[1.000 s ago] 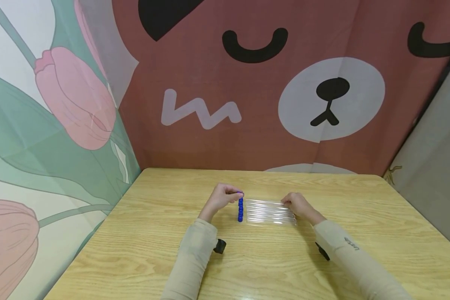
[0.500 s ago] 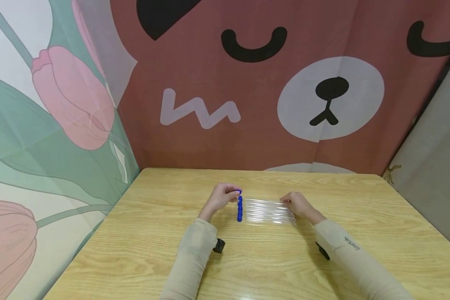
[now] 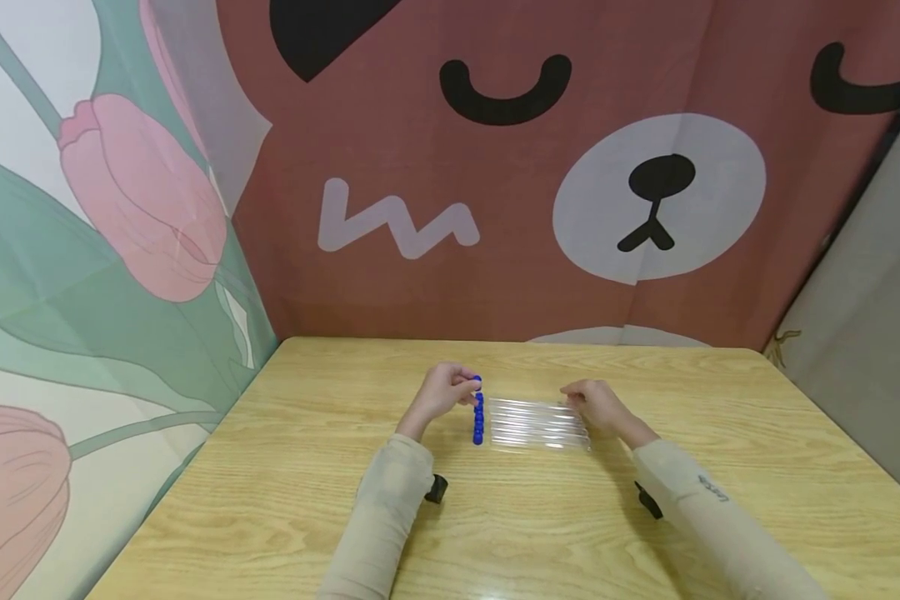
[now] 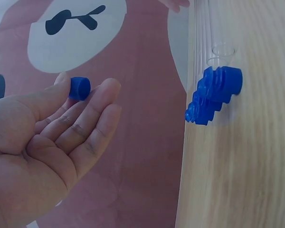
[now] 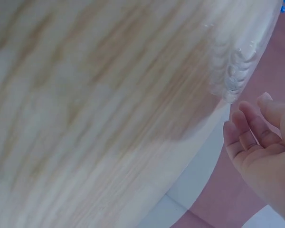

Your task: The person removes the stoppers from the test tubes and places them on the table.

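A small blue cap (image 4: 80,89) is pinched between the thumb and fingers of my left hand (image 3: 441,392), raised above the table. Below it, a short line of blue caps (image 3: 478,423) runs along the left ends of several clear plastic tubes (image 3: 538,425), which lie side by side. In the left wrist view the lined-up caps (image 4: 214,95) stand on the wood near round tube openings (image 4: 223,49). My right hand (image 3: 600,405) hovers by the far right corner of the tubes. Its fingers (image 5: 247,126) are loosely bent and hold nothing, close to the rounded tube ends (image 5: 235,71).
A light wood-grain table (image 3: 540,517) carries everything. Behind it hangs a reddish cloth (image 3: 390,292) with a bear face, and a tulip-patterned cloth (image 3: 150,200) covers the left side. Dark wrist devices (image 3: 437,488) sit under both sleeves.
My left hand has lifted a cap off the far end of the line, upward and slightly left. My right hand has moved a little up from the tubes.
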Demonstrator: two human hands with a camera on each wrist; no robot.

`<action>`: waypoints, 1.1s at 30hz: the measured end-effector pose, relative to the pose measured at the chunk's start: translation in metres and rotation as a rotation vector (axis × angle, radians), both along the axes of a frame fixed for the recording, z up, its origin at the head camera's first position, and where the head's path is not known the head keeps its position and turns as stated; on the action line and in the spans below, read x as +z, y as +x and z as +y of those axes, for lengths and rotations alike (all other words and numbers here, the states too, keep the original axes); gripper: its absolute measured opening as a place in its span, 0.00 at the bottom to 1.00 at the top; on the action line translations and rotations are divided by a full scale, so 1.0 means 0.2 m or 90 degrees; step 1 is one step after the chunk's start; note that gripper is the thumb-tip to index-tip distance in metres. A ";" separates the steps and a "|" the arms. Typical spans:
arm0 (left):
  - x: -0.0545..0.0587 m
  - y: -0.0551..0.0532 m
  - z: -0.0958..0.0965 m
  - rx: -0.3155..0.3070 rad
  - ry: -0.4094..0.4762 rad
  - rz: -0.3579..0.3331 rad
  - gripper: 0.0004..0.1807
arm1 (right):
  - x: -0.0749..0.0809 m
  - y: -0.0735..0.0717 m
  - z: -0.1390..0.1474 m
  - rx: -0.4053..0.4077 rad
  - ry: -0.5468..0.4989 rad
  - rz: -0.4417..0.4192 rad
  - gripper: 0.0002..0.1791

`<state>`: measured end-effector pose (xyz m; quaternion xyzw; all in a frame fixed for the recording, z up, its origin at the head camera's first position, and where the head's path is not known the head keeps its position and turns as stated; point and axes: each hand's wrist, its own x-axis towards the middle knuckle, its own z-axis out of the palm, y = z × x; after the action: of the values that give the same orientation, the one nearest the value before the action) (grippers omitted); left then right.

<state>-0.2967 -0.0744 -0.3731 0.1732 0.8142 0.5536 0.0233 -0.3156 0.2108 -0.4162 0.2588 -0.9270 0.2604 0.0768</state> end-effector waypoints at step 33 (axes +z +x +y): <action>-0.03 -0.24 0.05 0.066 -0.154 0.110 0.05 | -0.02 -0.07 0.02 -0.057 -0.124 -0.037 0.14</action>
<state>-0.3441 -0.0650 -0.3798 0.1737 0.8819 0.4348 -0.0544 -0.3292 0.2143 -0.4197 0.2012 -0.9098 0.3525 0.0864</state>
